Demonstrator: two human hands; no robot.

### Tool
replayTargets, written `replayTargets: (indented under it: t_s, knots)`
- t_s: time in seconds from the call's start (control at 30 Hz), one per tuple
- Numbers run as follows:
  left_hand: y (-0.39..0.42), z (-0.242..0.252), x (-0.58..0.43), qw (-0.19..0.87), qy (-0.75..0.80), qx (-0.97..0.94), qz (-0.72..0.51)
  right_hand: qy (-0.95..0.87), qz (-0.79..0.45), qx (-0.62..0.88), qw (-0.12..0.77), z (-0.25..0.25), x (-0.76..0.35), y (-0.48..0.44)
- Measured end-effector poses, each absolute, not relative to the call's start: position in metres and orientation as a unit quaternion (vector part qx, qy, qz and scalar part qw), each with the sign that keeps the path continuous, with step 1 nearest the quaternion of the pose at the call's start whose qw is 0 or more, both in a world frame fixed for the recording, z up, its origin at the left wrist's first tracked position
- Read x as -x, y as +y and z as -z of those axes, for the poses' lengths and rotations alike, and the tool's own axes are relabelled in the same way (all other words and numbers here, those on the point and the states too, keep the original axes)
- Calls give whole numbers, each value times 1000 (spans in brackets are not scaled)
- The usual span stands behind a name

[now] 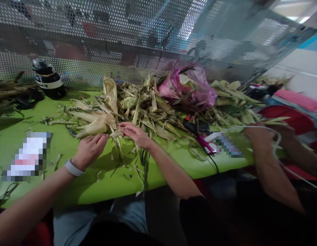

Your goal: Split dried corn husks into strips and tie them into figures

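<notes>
Both of my hands are at a pile of dry, pale corn husks (155,116) on a green-covered table (79,188). My left hand (90,148), with a grey band on its wrist, has its fingers curled closed at the edge of a pale corn husk (97,123). Opposite it, my right hand (136,135) pinches thin torn husk strips at its fingertips. Loose strips (116,140) hang down between the two hands. The fingertips of the left hand are partly hidden, but they meet the same husk.
A dark bottle (49,80) and a pink plastic bag (188,90) stand by the perforated metal screen (117,51). A blurred phone (29,155) lies at left. Right of me are a pink device (206,145), a white cable (277,140) and another person's hands (259,133).
</notes>
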State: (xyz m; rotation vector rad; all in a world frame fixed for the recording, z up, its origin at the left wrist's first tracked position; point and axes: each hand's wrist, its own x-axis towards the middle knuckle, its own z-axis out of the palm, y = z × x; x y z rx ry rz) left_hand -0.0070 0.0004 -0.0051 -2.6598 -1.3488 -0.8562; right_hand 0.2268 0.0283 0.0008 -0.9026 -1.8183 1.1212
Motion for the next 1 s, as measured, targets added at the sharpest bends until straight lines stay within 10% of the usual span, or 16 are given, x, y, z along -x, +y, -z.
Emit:
replayTargets:
  t_s: [0.17, 0.43, 1.0]
  knots:
    - [-2, 4, 8, -83, -462, 820, 327, -746, -476, 336, 323, -7, -225, 24]
    - [1, 2, 3, -674, -398, 525, 335, -847, -360, 282, 272, -8, -227, 26]
    - [3, 10, 3, -676, -405, 498, 362, -859, -254, 306, 322, 7, -217, 26]
